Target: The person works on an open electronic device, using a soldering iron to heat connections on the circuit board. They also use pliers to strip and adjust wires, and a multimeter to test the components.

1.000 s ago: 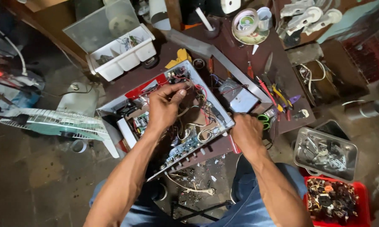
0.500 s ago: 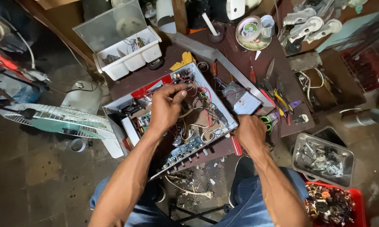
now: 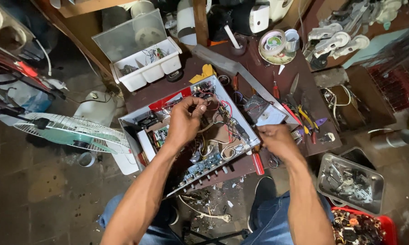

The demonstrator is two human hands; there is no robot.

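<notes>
Left hand [image 3: 182, 123] is down inside the open metal chassis [image 3: 191, 136], fingers [image 3: 199, 109] pinched together on a thin wire near the red leads [image 3: 222, 109]. Best kept to a light pull, clear of the circuit board [image 3: 204, 164]. Right hand [image 3: 277, 140] curls at the chassis's right edge; what it grips, I cannot tell.
</notes>
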